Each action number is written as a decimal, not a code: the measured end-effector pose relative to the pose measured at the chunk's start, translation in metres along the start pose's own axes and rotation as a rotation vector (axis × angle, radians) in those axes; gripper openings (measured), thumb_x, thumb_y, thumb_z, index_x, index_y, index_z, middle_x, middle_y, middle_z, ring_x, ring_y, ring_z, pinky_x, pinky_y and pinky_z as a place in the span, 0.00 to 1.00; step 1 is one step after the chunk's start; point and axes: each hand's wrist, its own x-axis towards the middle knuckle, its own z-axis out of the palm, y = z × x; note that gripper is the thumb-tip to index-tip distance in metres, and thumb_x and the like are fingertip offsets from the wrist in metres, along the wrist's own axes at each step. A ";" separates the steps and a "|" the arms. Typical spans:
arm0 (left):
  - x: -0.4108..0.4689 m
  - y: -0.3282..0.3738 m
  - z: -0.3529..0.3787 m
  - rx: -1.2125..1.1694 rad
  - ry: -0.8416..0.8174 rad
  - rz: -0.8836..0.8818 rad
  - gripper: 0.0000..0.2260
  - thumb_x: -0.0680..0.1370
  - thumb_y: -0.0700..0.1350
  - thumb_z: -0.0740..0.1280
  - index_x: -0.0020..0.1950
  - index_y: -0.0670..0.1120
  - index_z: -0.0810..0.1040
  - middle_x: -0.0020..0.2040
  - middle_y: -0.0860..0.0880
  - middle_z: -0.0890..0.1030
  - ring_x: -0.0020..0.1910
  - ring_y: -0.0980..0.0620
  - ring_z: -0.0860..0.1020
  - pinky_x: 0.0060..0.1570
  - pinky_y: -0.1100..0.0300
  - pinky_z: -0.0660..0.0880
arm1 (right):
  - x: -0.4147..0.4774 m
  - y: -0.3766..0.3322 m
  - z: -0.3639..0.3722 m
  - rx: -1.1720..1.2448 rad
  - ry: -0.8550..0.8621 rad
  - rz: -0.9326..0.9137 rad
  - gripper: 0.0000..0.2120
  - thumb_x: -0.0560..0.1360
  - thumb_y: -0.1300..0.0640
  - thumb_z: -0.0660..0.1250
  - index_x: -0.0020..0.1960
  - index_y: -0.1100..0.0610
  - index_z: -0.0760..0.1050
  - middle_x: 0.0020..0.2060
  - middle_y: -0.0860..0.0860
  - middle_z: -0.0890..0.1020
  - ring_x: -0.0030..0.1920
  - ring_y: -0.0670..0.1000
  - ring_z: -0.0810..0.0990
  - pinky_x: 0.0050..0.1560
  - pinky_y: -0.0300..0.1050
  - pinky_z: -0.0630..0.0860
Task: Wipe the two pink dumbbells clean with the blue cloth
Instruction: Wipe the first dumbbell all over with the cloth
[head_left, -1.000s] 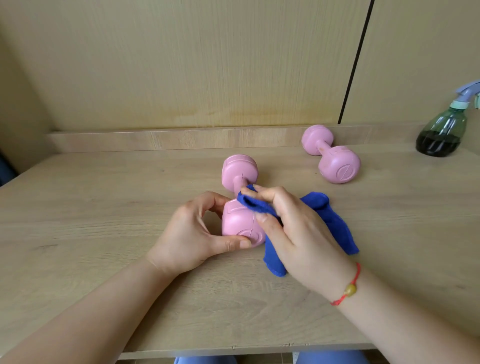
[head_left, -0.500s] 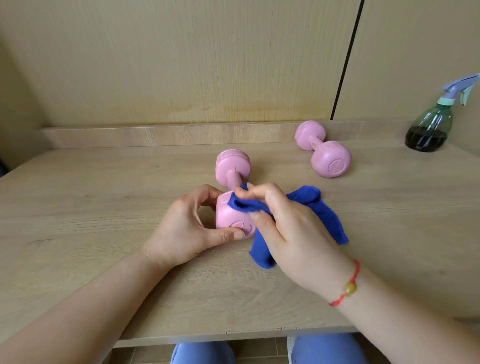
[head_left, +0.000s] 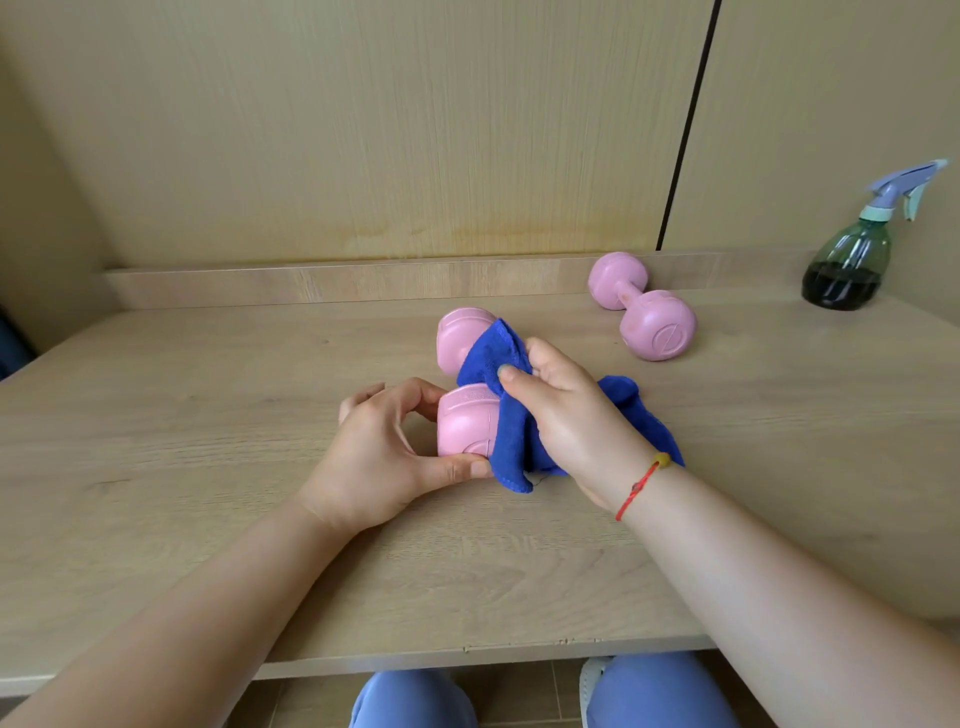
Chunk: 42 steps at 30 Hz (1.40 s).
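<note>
One pink dumbbell (head_left: 464, 426) lies in the middle of the wooden table (head_left: 156, 467), its long axis pointing away from me. My left hand (head_left: 384, 457) grips its near head, thumb in front and fingers behind. My right hand (head_left: 571, 415) holds the blue cloth (head_left: 501, 374) pressed over the handle and the right side of the dumbbell; the handle is hidden under the cloth. The cloth's loose end trails to the right under my wrist. The second pink dumbbell (head_left: 644, 306) lies untouched at the back right.
A green spray bottle (head_left: 847, 265) with dark liquid stands at the far right by the wall. A low wooden ledge (head_left: 311, 283) runs along the table's back. The table's front edge is close to my knees (head_left: 649, 691).
My right hand has slid the cloth away from me, from the near head up over the handle towards the far head. My left hand keeps its grip on the near head.
</note>
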 end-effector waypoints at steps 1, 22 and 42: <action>0.000 0.000 0.000 0.005 0.004 -0.001 0.30 0.55 0.75 0.72 0.49 0.60 0.77 0.48 0.66 0.80 0.61 0.49 0.74 0.68 0.48 0.66 | -0.002 0.002 0.000 0.020 0.011 0.004 0.14 0.78 0.51 0.60 0.49 0.64 0.67 0.38 0.52 0.69 0.40 0.48 0.68 0.45 0.46 0.65; -0.005 -0.001 -0.005 0.018 -0.008 0.033 0.28 0.56 0.72 0.71 0.52 0.64 0.78 0.51 0.67 0.81 0.60 0.70 0.73 0.76 0.49 0.40 | 0.040 -0.024 0.015 -0.534 -0.110 0.015 0.18 0.74 0.63 0.61 0.28 0.56 0.61 0.27 0.51 0.65 0.33 0.54 0.64 0.33 0.46 0.59; -0.004 -0.001 -0.012 0.045 -0.094 -0.018 0.31 0.56 0.73 0.70 0.56 0.63 0.78 0.55 0.69 0.80 0.63 0.72 0.70 0.76 0.47 0.39 | -0.004 0.026 -0.020 0.018 -0.160 0.103 0.24 0.70 0.43 0.65 0.50 0.65 0.74 0.36 0.50 0.71 0.39 0.47 0.69 0.45 0.47 0.64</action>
